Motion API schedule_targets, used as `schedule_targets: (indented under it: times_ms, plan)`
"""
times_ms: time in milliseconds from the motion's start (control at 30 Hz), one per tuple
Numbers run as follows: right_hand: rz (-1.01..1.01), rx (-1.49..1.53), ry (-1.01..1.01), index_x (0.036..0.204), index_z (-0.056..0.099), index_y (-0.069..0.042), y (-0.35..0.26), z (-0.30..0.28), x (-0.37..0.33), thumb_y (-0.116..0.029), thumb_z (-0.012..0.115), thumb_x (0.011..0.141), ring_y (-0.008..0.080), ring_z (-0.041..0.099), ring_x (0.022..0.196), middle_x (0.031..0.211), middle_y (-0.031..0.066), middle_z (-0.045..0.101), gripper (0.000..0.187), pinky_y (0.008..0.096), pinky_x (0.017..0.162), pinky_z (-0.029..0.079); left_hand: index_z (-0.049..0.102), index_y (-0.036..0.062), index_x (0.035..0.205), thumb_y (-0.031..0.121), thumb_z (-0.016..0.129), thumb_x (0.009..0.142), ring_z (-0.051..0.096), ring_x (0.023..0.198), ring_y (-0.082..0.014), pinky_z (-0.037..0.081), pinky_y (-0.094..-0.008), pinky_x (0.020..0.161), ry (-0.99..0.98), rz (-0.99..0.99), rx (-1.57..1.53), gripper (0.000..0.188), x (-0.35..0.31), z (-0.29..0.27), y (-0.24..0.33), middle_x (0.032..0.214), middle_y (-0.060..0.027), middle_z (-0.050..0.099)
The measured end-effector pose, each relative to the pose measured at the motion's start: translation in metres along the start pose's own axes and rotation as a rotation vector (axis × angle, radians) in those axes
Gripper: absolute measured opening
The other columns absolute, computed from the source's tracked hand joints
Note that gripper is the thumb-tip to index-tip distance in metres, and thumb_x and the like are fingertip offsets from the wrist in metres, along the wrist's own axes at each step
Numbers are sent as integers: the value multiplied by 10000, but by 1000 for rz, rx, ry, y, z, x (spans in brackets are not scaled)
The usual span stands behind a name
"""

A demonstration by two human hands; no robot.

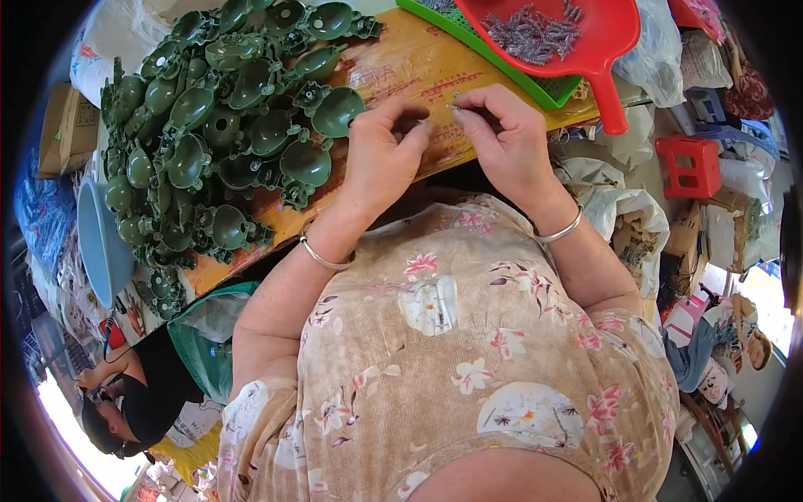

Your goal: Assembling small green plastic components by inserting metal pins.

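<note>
Both my hands are raised over the near edge of a yellow-brown covered table point(410, 67), close together with a small gap. My left hand point(376, 159) is curled, thumb against fingers; what it holds, if anything, is hidden. My right hand point(514, 155) pinches a tiny item at its fingertips, too small to name. To the left lies a large heap of dark green moulded plastic pieces point(251, 84) with rounded cups. Beyond my right hand, a red dustpan-shaped scoop point(606, 50) holds many small metal springs point(535, 35). It rests on a bright green tray point(552, 96).
A light blue basin point(104, 251) stands left of the heap, with a cardboard box point(67, 130) behind it. A green bag point(209, 339) hangs at the table's lower left. Another person point(155, 393) is at lower left. A red stool point(690, 167) stands at right.
</note>
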State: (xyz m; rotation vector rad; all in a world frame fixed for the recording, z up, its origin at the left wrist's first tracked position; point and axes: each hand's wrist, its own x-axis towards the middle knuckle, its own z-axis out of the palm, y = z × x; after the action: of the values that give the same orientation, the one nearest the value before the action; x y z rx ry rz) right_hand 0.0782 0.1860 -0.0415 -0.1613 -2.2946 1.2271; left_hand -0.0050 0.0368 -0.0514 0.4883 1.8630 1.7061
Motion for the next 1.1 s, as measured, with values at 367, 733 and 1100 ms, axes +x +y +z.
schedule_targets:
  times_ms: [367,733,1100]
  plan:
    - [701,846,-223,934,653,38,-5,-7,1,-24,597,881,43,497,590,752,4,614,99,185,527,399,660,-18,924,45,592,867,537,559,-46,414,-208,483,-56,105,-16,109,-4,1,17,677,-12,616]
    - [380,605,-109,884,648,-9,-13,4,-7,-67,629,879,37,518,599,751,1,620,61,172,536,407,567,-2,966,108,524,940,508,611,-50,424,-205,542,-37,79,-139,120,-12,7,12,723,12,555]
    - [574,911,-299,941,674,-26,-17,-9,22,-155,623,904,35,538,585,738,-12,624,144,167,518,436,575,-11,998,13,532,924,499,597,-42,418,-181,547,-23,419,160,90,4,-10,41,703,17,546]
